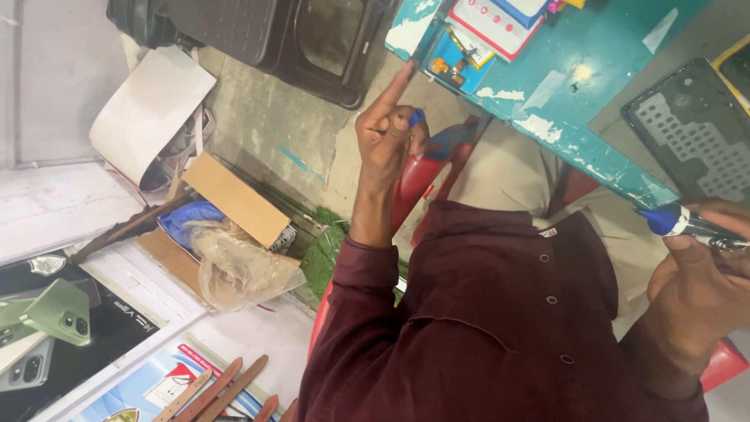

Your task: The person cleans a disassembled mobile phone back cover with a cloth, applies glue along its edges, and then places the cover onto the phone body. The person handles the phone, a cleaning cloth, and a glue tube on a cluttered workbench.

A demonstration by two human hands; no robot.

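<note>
- Head view: we look down over a maroon shirt (500, 312) and our own two hands, one out to each side of the picture.
- Our left hand (388, 137) is raised over the floor, index finger pointing straight up, while the other fingers curl in and pinch a small blue cap (416, 118) against the thumb.
- Our right hand (699, 289) sits at the right edge, fingers closed around a pen-like tool (691, 224) with a blue tip and a clear barrel; the tip points left, towards the table edge.
- The two hands are well apart, so the cap and the tool are far from touching.
- Just above the right hand, a dark phone back cover (691, 129) with rows of small holes lies on the turquoise table (582, 117), whose paint is chipped along the rim.
- Further up the table we see a red and white box (494, 23) and some small gold-coloured parts (447, 69).
- A red seat (422, 176) shows behind the left forearm.
- On the floor to the left lie a flat piece of cardboard (234, 199), a crumpled clear plastic bag (238, 266), a phone poster (62, 320) and brown straps (215, 388).
- A black case (258, 35) stands at the top.
</note>
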